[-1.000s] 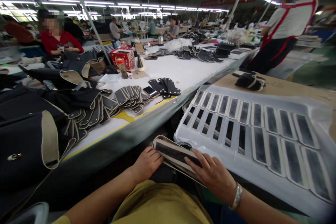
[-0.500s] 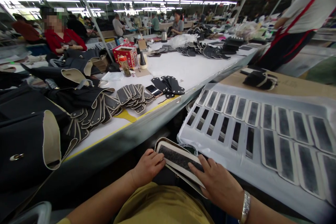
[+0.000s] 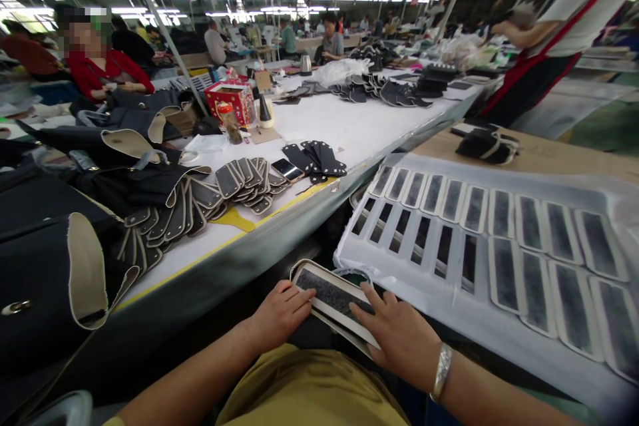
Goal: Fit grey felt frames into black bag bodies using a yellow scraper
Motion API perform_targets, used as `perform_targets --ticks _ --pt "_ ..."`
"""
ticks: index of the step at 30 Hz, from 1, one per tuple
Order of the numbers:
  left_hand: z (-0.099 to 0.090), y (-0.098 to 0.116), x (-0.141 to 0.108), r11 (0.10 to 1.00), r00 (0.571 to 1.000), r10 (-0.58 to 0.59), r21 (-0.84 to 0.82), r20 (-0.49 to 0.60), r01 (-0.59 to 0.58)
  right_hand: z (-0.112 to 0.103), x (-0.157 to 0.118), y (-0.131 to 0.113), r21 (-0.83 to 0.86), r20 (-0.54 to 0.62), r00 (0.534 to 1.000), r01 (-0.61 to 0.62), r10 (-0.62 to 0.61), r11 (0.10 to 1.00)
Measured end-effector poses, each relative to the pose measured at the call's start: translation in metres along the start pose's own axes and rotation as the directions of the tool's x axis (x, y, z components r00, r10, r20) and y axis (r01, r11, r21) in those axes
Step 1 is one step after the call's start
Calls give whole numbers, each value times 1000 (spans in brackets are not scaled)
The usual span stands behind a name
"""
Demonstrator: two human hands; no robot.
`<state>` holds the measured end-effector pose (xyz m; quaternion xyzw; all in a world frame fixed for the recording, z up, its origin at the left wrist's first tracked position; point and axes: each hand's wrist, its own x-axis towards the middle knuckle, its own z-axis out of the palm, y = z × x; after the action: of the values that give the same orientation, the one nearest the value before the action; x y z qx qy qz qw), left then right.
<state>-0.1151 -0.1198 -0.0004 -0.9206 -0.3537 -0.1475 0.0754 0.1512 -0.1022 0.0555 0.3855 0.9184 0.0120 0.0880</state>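
Note:
Over my lap lies a dark bag piece with a long base panel (image 3: pixel 329 294), its dark middle framed by a wide cream border. My left hand (image 3: pixel 283 314) grips its left end, fingers bent over the top edge. Across the right end rests my right hand (image 3: pixel 405 333), its fingers on the panel and the hand closed around that end. The underside of the piece is hidden. To the right, rows of similar cream-edged panels (image 3: pixel 544 286) lie on a white slotted rack (image 3: pixel 359 259).
Black bag bodies (image 3: pixel 34 259) pile up at the left. On the white table (image 3: pixel 319 123) are fanned strap pieces (image 3: pixel 184 213), a phone (image 3: pixel 288 170), black tabs (image 3: pixel 319 158) and a red box (image 3: pixel 232 103). A person in an apron (image 3: pixel 554 40) stands at the right.
My view has shifted slightly, so the surroundings sit a little further left. Both hands keep hold of the bag panel; the right hand has moved slightly left and up over it.

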Motion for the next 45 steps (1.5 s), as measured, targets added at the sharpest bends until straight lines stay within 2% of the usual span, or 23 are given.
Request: perform_targets --ticks 6,9,12,16,20,22,27,29,31,33,35,37,39,40,42,43,45 --pt "-2 -3 0 998 998 47 -34 45 -45 -2 0 9 111 76 997 5 -14 994" --pt "-1 -3 0 999 999 31 -31 30 -31 -5 5 12 162 130 991 10 -32 987" --pt "0 -4 0 999 1000 18 -42 18 -17 -7 11 13 185 149 988 16 -44 983" --pt "-2 -7 3 996 997 63 -70 54 -59 -9 12 13 206 152 988 6 -39 978" --pt "-7 -9 15 993 995 71 -96 69 -64 -13 16 11 176 175 984 -12 -19 984" --pt "-7 -5 25 990 994 81 -122 79 -71 -14 17 10 166 161 987 -14 -13 986" --pt "3 15 50 969 959 206 -178 195 -172 -9 13 8 164 135 991 -37 15 986" --pt "7 20 53 973 955 197 -165 222 -162 -7 9 10 208 125 992 -50 24 977" --pt "8 22 52 975 953 186 -167 239 -148 -7 6 16 319 97 994 -70 40 945" --pt "6 21 50 974 947 186 -179 262 -142 -10 1 24 519 43 996 -86 75 850" --pt "4 21 48 971 936 197 -189 290 -145 -13 -6 34 710 -9 983 -124 186 693" --pt "2 21 46 970 927 209 -190 312 -155 -13 -16 43 794 4 928 -229 372 563" --pt "2 21 45 969 920 218 -181 325 -166 -9 -26 49 816 126 857 -376 499 440" --pt "2 21 45 969 917 223 -176 332 -172 -6 -31 51 819 233 834 -446 501 361" --pt "1 21 44 968 909 235 -166 345 -187 0 -38 52 818 468 805 -550 364 165" --pt "0 21 44 967 905 242 -163 351 -195 3 -40 52 808 550 791 -585 268 67" --pt "-3 22 46 969 902 237 -158 360 -191 6 -41 50 783 621 770 -616 146 -84"
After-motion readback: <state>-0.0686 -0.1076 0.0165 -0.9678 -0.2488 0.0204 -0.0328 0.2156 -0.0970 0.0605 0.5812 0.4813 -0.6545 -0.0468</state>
